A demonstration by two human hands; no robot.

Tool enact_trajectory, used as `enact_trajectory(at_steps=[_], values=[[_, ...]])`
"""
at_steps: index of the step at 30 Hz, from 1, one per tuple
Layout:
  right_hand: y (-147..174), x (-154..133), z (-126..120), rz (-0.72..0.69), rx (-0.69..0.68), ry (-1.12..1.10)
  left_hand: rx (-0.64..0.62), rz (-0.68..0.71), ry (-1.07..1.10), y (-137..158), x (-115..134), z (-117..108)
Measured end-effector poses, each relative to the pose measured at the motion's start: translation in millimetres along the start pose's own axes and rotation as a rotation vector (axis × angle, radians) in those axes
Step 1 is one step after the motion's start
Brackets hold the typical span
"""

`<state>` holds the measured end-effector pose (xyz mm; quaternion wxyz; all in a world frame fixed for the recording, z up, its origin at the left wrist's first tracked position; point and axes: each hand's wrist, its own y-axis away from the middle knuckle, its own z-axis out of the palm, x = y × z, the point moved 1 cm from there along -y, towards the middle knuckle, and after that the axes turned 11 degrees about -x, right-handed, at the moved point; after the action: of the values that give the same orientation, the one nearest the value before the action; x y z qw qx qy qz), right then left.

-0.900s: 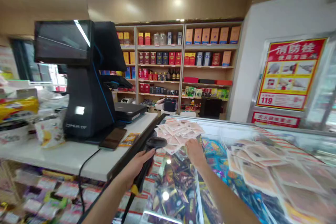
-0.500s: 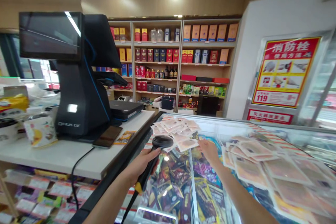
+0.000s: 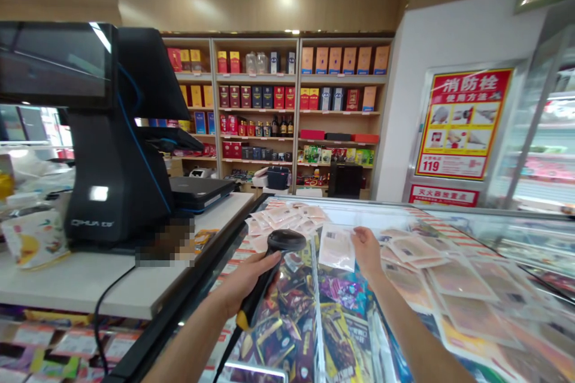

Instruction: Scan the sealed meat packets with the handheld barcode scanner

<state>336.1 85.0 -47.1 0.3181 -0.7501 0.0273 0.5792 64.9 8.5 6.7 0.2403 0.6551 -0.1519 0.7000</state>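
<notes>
One flat packet (image 3: 336, 248), probably light and floppy, so our right fingers (image 3: 360, 236) pinch its edge, left fingers (image 3: 268, 262) wrapping the scanner (image 3: 259, 295).

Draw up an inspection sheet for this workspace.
Surface: glass case top, wrapped goods visible beneath.
Job's things: black scanner; flat pack; far pile and near pile of similar packs.
Clutter: patterned container, orange packet on white counter.
Grips: left grip around the black scanner; right grip at the flat pack's edge.
Cables: scanner cord leaving view below; black cable over the white counter's edge.
Surroundings: till terminal, stocked shelves, red wall notice.
</notes>
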Motion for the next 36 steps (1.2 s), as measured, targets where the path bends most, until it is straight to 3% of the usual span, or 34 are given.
enact_trajectory(at_steps=[7,31,36], values=[[-1.1,7.8,6.5,0.000,0.007,-0.096,-0.007,-0.023,-0.003,-1.2,3.2,5.4],[-1.4,5.9,17.2,-0.021,-0.007,-0.063,-0.106,0.036,0.061,2.5,11.9,6.5],[-12.7,1.3,1.4,-0.030,0.078,0.030,-0.019,0.030,0.022,2.7,13.8,1.5]])
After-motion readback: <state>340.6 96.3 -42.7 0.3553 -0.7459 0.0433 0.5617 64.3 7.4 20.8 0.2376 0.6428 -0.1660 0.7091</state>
